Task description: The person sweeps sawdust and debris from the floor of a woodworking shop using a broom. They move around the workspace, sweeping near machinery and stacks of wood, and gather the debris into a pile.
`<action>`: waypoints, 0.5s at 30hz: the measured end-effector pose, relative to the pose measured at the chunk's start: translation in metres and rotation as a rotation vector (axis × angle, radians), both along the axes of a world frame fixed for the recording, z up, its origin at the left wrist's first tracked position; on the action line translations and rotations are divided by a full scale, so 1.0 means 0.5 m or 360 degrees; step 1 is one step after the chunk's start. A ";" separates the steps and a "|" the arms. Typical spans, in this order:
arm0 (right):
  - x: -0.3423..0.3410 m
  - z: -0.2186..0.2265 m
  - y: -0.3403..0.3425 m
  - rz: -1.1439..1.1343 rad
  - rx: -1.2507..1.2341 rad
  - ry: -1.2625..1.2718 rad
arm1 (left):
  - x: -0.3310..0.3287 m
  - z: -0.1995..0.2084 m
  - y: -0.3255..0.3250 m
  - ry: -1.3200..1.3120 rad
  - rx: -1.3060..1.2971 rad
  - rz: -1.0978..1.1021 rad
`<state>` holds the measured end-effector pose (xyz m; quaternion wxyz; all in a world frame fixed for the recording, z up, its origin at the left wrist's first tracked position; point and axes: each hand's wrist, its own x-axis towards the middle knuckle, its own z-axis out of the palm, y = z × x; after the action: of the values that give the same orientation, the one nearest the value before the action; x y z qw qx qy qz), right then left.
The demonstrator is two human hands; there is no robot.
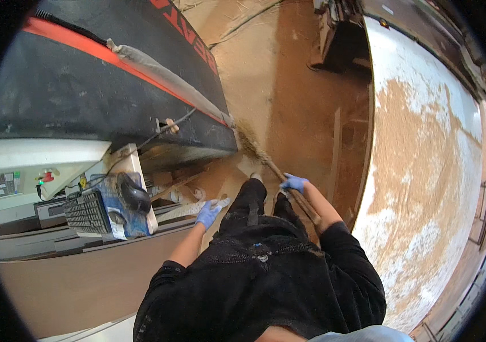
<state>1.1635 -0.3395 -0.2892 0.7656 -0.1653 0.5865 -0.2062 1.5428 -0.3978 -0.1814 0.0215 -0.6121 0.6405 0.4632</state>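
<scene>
Several fingers of the blue-gloved right hand (294,183) wrap round a straw-bristled broom (275,169) with a long brown wooden handle, its bristles (248,138) near the corner of a black, red-striped machine cabinet (89,85). The blue-gloved left hand (208,214) is beside a pale perforated strip (183,212); I cannot tell whether its fingers grip it. Brown dust coats the floor (297,119).
</scene>
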 end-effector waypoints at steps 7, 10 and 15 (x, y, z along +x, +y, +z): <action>-0.270 0.064 0.061 -0.0849 0.0366 0.0054 | 0.236 -0.271 0.058 0.0110 0.0424 0.0692; -0.295 0.092 0.060 -0.1003 0.0284 0.0133 | 0.134 -0.262 -0.009 0.0139 0.0249 0.0479; -0.278 0.162 -0.064 -0.0312 0.0096 0.0190 | 0.036 -0.328 -0.090 0.0869 0.0612 0.1361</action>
<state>1.0246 -0.3713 -0.2084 0.7101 -0.0960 0.6503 -0.2522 1.5608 -0.4425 -0.3455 -0.2244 -0.6606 0.2203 0.6817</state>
